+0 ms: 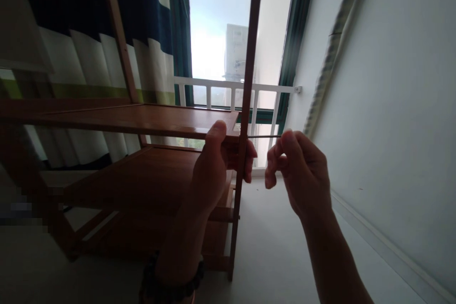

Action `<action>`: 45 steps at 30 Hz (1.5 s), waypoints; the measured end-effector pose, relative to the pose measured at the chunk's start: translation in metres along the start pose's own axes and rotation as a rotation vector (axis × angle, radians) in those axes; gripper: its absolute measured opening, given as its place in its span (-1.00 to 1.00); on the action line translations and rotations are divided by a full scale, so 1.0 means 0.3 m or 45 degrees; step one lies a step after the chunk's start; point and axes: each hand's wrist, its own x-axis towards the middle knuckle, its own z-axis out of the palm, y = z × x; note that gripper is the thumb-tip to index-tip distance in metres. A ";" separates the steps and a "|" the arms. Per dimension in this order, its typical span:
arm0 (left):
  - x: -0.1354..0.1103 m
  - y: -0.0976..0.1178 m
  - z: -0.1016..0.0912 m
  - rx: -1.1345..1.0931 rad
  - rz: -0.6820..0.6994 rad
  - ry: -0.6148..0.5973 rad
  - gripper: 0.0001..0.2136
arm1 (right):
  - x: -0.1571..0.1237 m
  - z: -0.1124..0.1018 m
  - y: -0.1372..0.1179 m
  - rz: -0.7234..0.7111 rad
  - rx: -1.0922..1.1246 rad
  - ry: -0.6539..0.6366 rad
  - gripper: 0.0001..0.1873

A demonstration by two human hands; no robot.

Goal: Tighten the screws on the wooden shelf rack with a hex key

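My left hand (210, 166) grips the corner of a brown wooden shelf unit. Its thumb lies at the front edge of the shelf board (171, 118), and its fingertips show past the upright post (245, 104). Between thumb and fingers of my right hand (302, 166) is one end of a thin metal rod that looks like a hex key (263, 136). The rod runs level to the post's outer side at the height of the board. Its tip at the post is too small to make out, and its other end is hidden by my fingers.
Lower shelf boards (142, 175) sit under the gripped one. Behind the unit are a striped curtain (153, 23), a window with a green frame (178, 4) and a white railing (213, 83). A white wall (399, 104) rises on the right.
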 end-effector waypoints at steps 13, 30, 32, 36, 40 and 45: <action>-0.190 -0.053 -0.132 1.124 0.046 -0.173 -0.76 | 0.054 -0.083 0.033 -0.100 0.273 0.228 -0.78; -0.239 -0.190 -0.193 1.773 1.081 -0.155 -0.74 | -0.045 -0.089 -0.055 0.153 -0.193 -0.620 -0.70; -0.258 -0.175 -0.215 1.754 1.050 -0.241 -0.70 | -0.064 -0.069 -0.058 0.099 -0.346 -0.600 -0.71; -0.354 -0.130 -0.378 1.852 1.059 -0.109 -0.65 | -0.124 -0.009 -0.076 -0.015 -0.636 -0.647 -0.73; -0.477 -0.114 -0.656 2.049 0.920 0.469 -0.65 | -0.187 0.077 -0.057 -0.145 -0.884 -0.737 -0.74; -0.553 -0.198 -0.928 1.650 0.386 1.008 -0.42 | -0.218 0.207 0.059 -0.348 -1.045 -0.843 -0.79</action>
